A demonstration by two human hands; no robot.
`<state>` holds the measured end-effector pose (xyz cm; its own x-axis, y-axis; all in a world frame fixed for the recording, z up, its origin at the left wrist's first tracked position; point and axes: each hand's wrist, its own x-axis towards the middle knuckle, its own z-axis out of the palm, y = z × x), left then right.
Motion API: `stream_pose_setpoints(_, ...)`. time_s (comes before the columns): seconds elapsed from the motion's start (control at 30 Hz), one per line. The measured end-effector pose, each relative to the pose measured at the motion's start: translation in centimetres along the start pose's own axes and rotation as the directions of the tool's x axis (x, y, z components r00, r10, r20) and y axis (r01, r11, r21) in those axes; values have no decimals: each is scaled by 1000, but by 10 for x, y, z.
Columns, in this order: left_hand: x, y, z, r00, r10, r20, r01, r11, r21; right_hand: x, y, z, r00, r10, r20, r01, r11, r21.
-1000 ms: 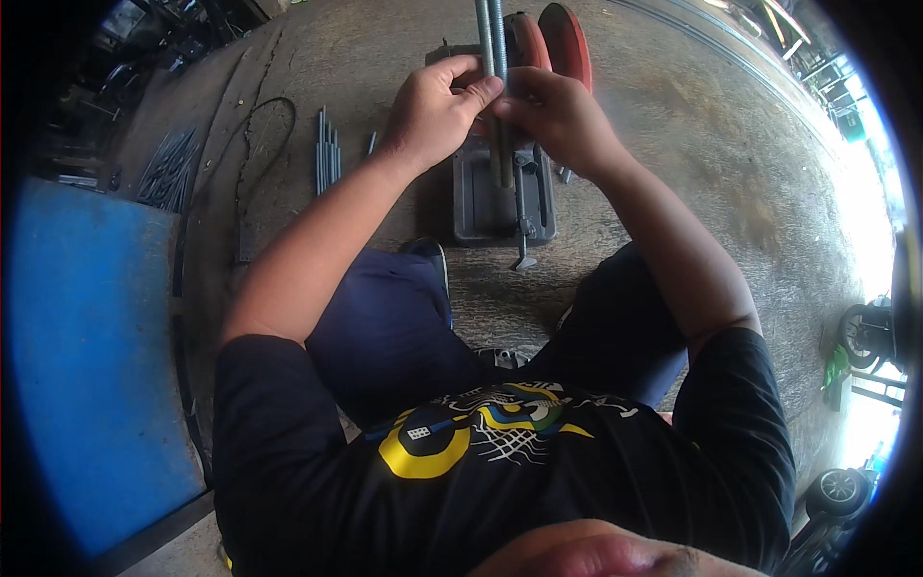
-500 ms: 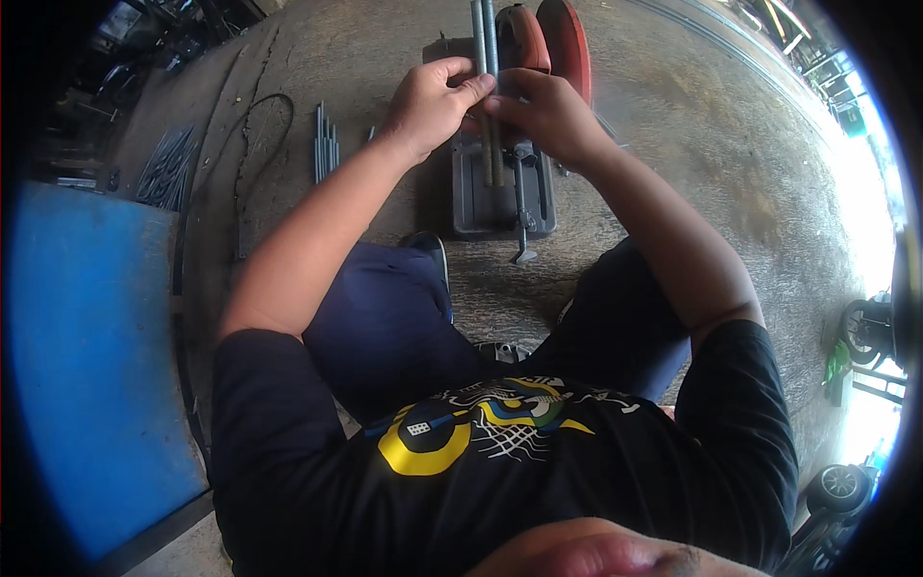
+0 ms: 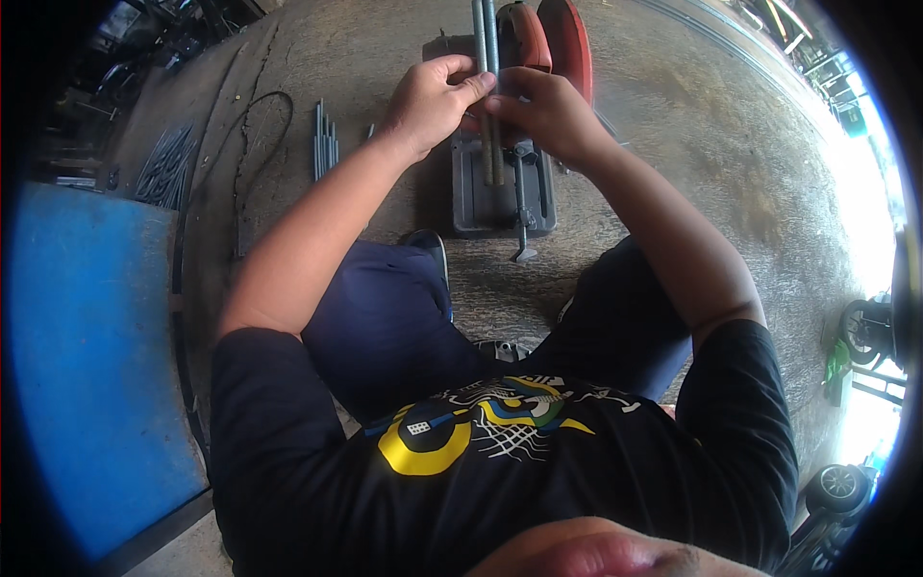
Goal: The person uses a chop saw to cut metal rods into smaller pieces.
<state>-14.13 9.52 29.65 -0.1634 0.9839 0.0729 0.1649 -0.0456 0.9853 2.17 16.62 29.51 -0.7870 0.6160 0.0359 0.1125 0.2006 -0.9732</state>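
Two long grey metal rods lie side by side over a chop saw with a grey base and a red guard. My left hand pinches the rods from the left, its thumb lying across them. From the right, my right hand closes on the same rods, fingertips close to my left thumb; part of its fingers is hidden. The rods' near ends reach over the base, beside the saw's clamp screw. Their far ends run out of the top of the view.
Several cut rods lie on the floor to the left, with a heap of metal pieces further left. A dark cable curls nearby. A blue panel stands at the left; a wheel shows at the lower right.
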Motion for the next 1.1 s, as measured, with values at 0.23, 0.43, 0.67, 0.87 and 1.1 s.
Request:
stream_pose_setpoints(0.23,0,0,0,1000,6,2,-6,1000,11,0,2,1,1000,-1,-14,1,1000,-8)
stream_pose_setpoints(0.43,-1,1,1,1000,12,9,-12,1000,9,-1,1,2,1000,4,-9,-4,1000,16)
stream_pose_setpoints(0.67,0,0,0,1000,0,7,0,1000,7,1,7,2,998,-44,-33,46,998,47)
stream_pose_setpoints(0.87,-1,0,-1,1000,-2,8,2,1000,-6,-1,3,3,1000,-2,-12,2,1000,-8)
stream_pose_setpoints(1.1,-1,-2,-1,999,37,-23,-37,999,-8,-3,-4,3,1000,-17,-19,17,1000,-17)
